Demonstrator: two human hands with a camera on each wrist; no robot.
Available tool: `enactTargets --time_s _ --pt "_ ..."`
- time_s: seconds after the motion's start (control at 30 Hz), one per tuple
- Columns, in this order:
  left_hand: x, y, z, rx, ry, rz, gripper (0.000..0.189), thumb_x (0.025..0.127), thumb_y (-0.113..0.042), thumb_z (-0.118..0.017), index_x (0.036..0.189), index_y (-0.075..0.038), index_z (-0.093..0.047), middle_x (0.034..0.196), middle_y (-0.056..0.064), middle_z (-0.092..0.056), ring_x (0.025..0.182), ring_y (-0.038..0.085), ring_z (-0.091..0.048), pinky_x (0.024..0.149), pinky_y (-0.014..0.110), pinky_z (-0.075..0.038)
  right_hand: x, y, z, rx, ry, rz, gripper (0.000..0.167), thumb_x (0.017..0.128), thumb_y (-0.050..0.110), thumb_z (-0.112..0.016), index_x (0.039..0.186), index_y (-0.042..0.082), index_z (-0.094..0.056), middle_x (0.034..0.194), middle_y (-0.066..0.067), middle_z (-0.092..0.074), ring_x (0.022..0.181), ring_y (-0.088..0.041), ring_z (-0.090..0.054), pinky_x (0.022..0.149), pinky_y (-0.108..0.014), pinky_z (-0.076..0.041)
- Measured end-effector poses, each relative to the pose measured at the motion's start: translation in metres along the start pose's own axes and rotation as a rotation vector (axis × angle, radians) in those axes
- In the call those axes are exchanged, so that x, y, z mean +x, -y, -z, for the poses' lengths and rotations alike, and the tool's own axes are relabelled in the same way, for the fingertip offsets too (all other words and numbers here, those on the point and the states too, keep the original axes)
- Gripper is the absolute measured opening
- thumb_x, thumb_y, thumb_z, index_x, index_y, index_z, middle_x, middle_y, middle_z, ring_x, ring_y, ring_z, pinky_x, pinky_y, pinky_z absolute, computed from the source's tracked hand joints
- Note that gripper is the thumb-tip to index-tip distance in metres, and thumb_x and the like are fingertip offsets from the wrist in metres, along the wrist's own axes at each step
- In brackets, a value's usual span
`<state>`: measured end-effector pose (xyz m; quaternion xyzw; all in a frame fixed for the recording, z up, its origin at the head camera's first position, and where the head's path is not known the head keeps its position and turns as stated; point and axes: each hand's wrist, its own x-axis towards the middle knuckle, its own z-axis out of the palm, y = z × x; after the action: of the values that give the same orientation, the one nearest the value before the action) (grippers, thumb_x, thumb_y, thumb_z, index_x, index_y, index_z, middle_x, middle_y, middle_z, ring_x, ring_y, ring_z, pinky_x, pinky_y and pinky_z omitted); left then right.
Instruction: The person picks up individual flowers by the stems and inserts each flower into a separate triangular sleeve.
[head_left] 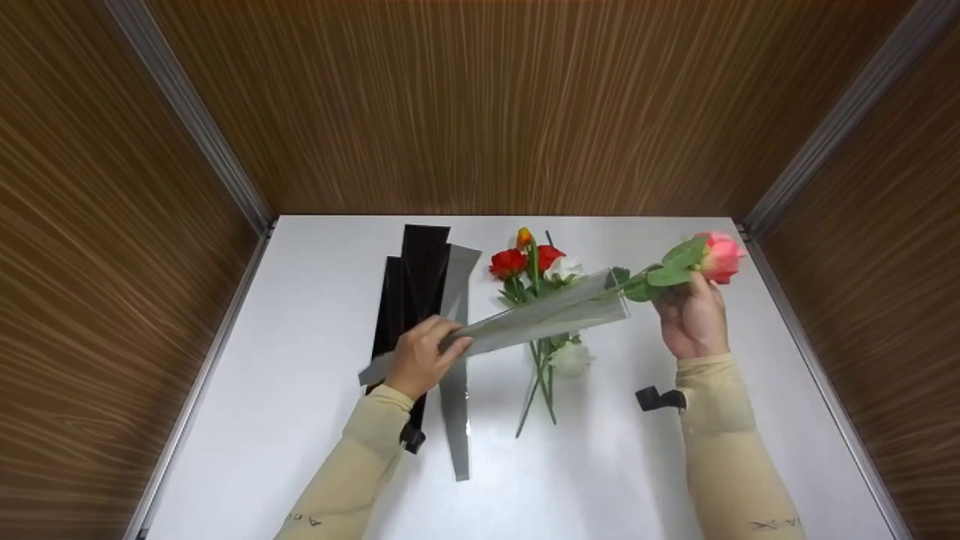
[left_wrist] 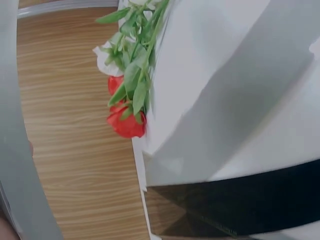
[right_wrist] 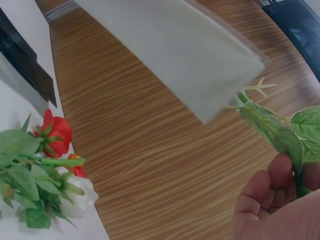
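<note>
My left hand [head_left: 426,354] grips the narrow part of a grey, translucent flower sleeve [head_left: 555,319], held slantwise above the table. Out to the right, my right hand [head_left: 694,319] pinches the stem of a pink artificial rose [head_left: 721,257] just under its bloom. The rose's lower stem runs into the wide mouth of the sleeve, while its green leaves [head_left: 670,268] stay outside. In the right wrist view, the sleeve's mouth [right_wrist: 210,107] lies around the stem close to the leaves [right_wrist: 272,130]. Seen from the left wrist, the sleeve [left_wrist: 20,165] passes along the left edge.
Beneath the sleeve lie artificial flowers on the white table [head_left: 300,420]: red roses [head_left: 508,263], an orange bud [head_left: 523,238] and white blooms [head_left: 571,360]. Black sleeves [head_left: 424,270] and another grey sleeve [head_left: 454,427] lie by my left hand. Wood-patterned panels [head_left: 510,112] enclose the table.
</note>
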<state>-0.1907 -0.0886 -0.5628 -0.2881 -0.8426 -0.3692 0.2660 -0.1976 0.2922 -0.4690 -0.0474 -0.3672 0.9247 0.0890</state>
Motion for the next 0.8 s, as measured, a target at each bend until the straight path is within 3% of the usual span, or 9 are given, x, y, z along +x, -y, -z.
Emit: enactTargets --time_s 0.47,0.8 --pt "0.002 -0.010 -0.011 -0.003 0.011 0.037 0.027 0.092 -0.034 -0.066 0.096 -0.009 -0.071 0.087 0.000 -0.065 0.077 0.012 -0.064 0.067 0.028 -0.053 -0.003 -0.024 -0.008 -0.023 0.009 -0.024 0.014 0.096 0.002 -0.052 0.107 0.007 -0.059 0.096 -0.006 -0.065 0.092 -0.018 -0.059 0.093 -0.031 -0.040" --pt "0.002 -0.012 -0.018 0.004 -0.040 0.013 0.022 0.090 -0.031 -0.069 0.094 -0.010 -0.071 0.085 -0.001 -0.065 0.077 0.011 -0.064 0.067 0.028 -0.053 -0.008 -0.030 -0.016 -0.114 0.045 -0.011 0.016 0.097 0.004 -0.050 0.108 0.010 -0.060 0.104 -0.001 -0.060 0.108 -0.015 -0.050 0.104 -0.032 -0.026"
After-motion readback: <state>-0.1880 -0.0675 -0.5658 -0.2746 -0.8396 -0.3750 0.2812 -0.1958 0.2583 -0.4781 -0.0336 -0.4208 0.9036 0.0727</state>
